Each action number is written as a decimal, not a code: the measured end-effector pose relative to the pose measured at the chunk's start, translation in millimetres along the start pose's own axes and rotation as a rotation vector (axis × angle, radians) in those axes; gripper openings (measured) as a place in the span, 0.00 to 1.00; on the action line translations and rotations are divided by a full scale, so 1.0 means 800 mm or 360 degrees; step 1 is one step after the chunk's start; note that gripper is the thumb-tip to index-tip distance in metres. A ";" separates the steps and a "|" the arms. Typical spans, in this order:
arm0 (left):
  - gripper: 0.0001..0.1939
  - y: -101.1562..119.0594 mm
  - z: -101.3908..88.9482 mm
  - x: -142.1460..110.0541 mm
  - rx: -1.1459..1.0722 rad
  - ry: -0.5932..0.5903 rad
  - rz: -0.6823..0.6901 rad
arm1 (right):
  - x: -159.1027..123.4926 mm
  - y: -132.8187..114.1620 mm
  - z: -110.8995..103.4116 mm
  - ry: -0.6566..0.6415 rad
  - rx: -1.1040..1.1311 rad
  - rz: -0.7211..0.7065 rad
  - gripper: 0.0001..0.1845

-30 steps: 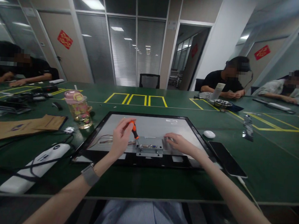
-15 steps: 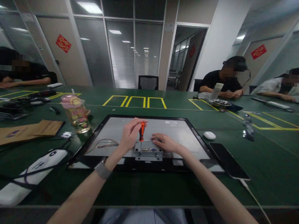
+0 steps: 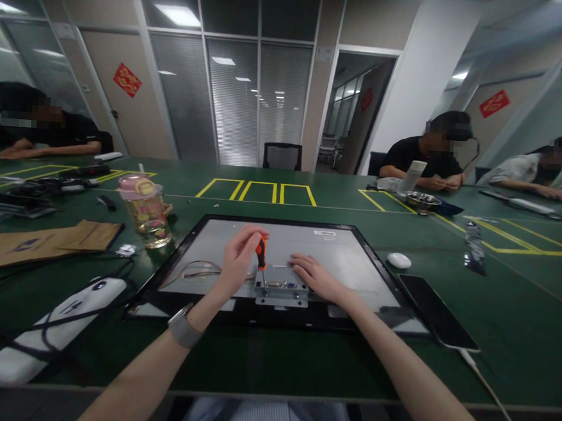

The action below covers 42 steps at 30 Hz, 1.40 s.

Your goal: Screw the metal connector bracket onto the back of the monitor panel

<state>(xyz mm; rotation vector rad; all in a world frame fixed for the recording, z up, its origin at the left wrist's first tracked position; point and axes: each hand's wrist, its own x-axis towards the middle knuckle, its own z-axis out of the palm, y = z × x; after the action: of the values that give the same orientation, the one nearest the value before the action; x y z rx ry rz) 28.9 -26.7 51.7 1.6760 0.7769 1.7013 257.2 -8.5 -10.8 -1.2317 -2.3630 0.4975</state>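
My left hand is closed around the orange and black handle of a screwdriver. The shaft points down at the left end of a small metal bracket with ports; I cannot tell whether the tip sits on a screw. My right hand lies flat, fingers stretched, at the right side of the bracket. Both hands are over the grey back of a flat display panel with a black frame, lying on the table. Thin wires run along the panel, left of the bracket.
A phone with a cable and a white earbud case lie right of the panel. To the left are a pink-lidded cup, a brown paper bag and a white device wrapped in black cable. Other people sit across the green table.
The screwdriver handle has tilted, its top leaning left, and my left hand has shifted slightly left and down. My right hand's fingers lie flatter. The whole view has shifted a little.
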 end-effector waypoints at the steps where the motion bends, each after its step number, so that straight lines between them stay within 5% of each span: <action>1: 0.11 0.003 0.000 -0.001 0.0061 0.0069 0.0041 | -0.002 -0.001 0.000 0.0003 -0.0012 0.0002 0.27; 9: 0.14 0.016 -0.009 -0.007 0.0092 -0.0052 0.0017 | -0.010 -0.008 -0.009 -0.0060 -0.0066 0.0047 0.26; 15: 0.09 0.013 -0.011 -0.003 0.0272 0.0065 0.0163 | -0.010 0.000 -0.025 -0.0205 0.0097 0.0034 0.28; 22: 0.13 0.006 -0.016 0.000 0.0096 -0.0045 -0.0054 | -0.008 0.009 -0.033 -0.0275 0.0205 0.0018 0.31; 28: 0.08 0.006 -0.013 0.003 0.0192 0.0057 0.0051 | -0.008 0.012 -0.040 -0.0374 0.0294 0.0001 0.35; 35: 0.14 -0.006 -0.018 0.003 -0.0054 -0.0071 -0.0141 | -0.007 0.014 -0.039 -0.0355 0.0291 0.0008 0.34; 42: 0.09 -0.001 -0.017 0.004 0.0157 0.0008 -0.0008 | -0.008 0.014 -0.035 -0.0323 0.0305 0.0022 0.33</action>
<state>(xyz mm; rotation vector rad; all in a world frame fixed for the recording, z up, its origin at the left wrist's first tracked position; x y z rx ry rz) 15.3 -23.6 52.9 1.7346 0.8796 1.6885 282.4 -4.5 6.2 -1.1584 -2.4044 0.8684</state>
